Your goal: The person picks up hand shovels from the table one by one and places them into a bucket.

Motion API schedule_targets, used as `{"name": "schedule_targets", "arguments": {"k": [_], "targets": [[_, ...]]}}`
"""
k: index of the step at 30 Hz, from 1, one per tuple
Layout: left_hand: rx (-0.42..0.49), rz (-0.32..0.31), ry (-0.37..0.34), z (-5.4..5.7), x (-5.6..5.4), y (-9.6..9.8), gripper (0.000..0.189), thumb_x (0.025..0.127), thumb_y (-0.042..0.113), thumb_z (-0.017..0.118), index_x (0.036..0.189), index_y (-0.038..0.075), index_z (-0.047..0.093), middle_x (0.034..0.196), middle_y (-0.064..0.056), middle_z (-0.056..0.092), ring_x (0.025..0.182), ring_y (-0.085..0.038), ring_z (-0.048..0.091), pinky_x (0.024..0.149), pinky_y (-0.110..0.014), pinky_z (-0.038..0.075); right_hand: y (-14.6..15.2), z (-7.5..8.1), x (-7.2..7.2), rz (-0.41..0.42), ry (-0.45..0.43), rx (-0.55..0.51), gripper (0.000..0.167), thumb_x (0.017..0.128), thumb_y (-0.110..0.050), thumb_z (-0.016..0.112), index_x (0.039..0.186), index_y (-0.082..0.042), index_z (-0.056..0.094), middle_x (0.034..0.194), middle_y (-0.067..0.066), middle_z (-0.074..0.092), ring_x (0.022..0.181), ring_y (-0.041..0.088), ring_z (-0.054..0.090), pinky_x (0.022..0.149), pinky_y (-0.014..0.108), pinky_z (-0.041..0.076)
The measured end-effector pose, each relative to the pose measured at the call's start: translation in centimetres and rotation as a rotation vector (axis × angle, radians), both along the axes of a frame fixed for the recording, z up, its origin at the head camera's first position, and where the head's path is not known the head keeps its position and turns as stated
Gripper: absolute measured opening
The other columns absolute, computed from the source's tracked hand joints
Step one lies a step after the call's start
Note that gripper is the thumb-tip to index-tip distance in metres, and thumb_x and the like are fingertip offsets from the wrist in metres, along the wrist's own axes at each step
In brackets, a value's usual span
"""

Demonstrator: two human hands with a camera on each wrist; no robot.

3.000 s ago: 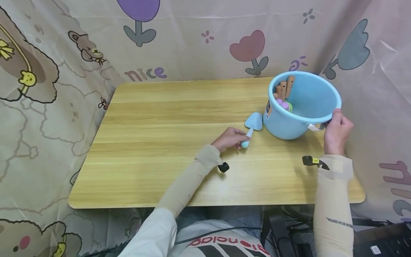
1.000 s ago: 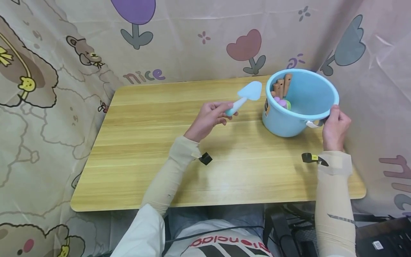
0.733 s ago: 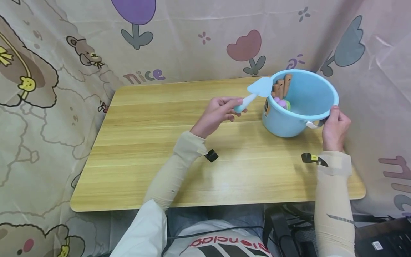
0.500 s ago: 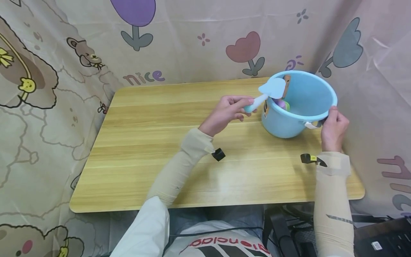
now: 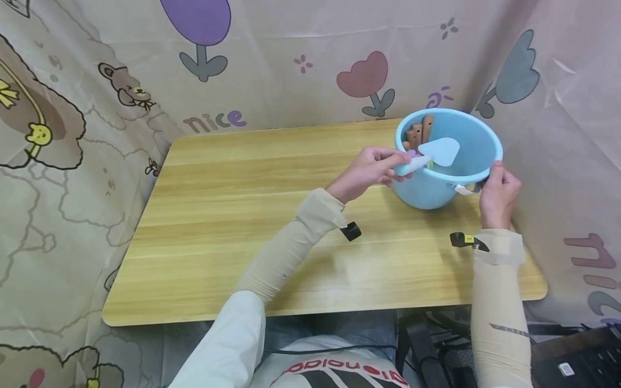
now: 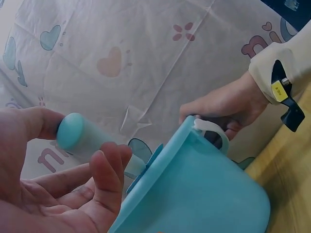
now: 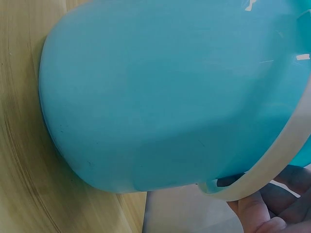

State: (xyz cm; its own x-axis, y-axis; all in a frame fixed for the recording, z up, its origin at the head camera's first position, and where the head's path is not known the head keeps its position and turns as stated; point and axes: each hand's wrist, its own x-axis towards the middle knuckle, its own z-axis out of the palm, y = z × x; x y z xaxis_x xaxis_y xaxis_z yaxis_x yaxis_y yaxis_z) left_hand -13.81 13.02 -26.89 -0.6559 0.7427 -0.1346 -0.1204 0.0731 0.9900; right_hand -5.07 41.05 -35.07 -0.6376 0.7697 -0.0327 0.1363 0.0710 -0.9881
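Note:
My left hand (image 5: 370,171) pinches the handle of a light blue toy shovel (image 5: 441,151) between thumb and fingers. The shovel's blade is over the opening of a light blue bucket (image 5: 429,195), inside the rim in the head view. In the left wrist view, the shovel handle (image 6: 95,141) points toward the bucket and the blade is partly hidden by the rim. My right hand (image 5: 499,195) grips the bucket's rim on the right, beside the white bail handle (image 7: 272,167). Wooden handles (image 5: 426,128) stand inside the bucket, with purple and green parts below them.
The bucket stands on the right side of a wooden table (image 5: 252,215). A printed curtain (image 5: 271,70) hangs behind and at both sides. A dark laptop (image 5: 577,355) lies at the lower right, below the table's edge.
My left hand has lifted the shovel off the table beside the bucket and carried it right, over the rim. My right hand keeps its hold on the bucket.

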Motion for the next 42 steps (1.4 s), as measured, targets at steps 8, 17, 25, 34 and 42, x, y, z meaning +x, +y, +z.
{"name": "schedule_targets", "arguments": {"k": [8,17,25,34,42], "targets": [[-0.034,-0.01,0.022,-0.4,-0.4,1.1,0.031,0.104,0.026,0.063,0.127,0.006,0.069,0.111,-0.012,0.077,0.091,-0.017,0.073,0.071,-0.024,0.056,0.1,-0.2,-0.1,-0.004,0.001,0.029,0.055,0.108,-0.045,0.045,0.069,-0.007,0.057,0.072,-0.013,0.058,0.079,0.01,0.05,0.074,0.022,0.039],[-0.084,-0.032,0.184,-0.3,-0.9,1.5,0.031,0.107,0.028,0.058,0.131,0.011,0.068,0.108,-0.012,0.075,0.085,-0.021,0.072,0.066,-0.024,0.055,-0.1,-0.3,-0.1,0.005,-0.039,0.065,0.055,0.108,-0.047,0.042,0.07,-0.011,0.058,0.074,-0.014,0.058,0.082,0.01,0.051,0.076,0.023,0.038],[-0.191,-0.042,0.403,0.3,-1.3,2.2,0.032,0.108,0.026,0.055,0.134,0.013,0.067,0.102,-0.009,0.074,0.08,-0.024,0.068,0.064,-0.024,0.053,-0.1,-0.2,-0.1,0.014,-0.034,0.06,0.055,0.109,-0.047,0.042,0.073,-0.009,0.059,0.074,-0.014,0.058,0.081,0.01,0.05,0.076,0.022,0.038],[-0.301,-0.149,0.513,1.9,-1.5,3.5,0.031,0.11,0.021,0.05,0.131,0.008,0.069,0.109,-0.009,0.072,0.088,-0.023,0.072,0.078,-0.021,0.058,0.1,-0.3,-0.1,0.012,-0.023,0.049,0.055,0.108,-0.047,0.044,0.071,-0.01,0.059,0.074,-0.013,0.059,0.079,0.012,0.051,0.073,0.022,0.039],[-0.375,-0.22,0.645,2.5,-1.6,4.7,0.029,0.106,0.032,0.059,0.117,0.01,0.075,0.081,0.0,0.062,0.081,-0.014,0.062,0.079,-0.019,0.05,0.1,-0.5,-0.2,0.003,0.014,0.053,0.056,0.108,-0.044,0.046,0.067,-0.008,0.058,0.07,-0.012,0.06,0.077,0.013,0.052,0.07,0.022,0.04]]}}
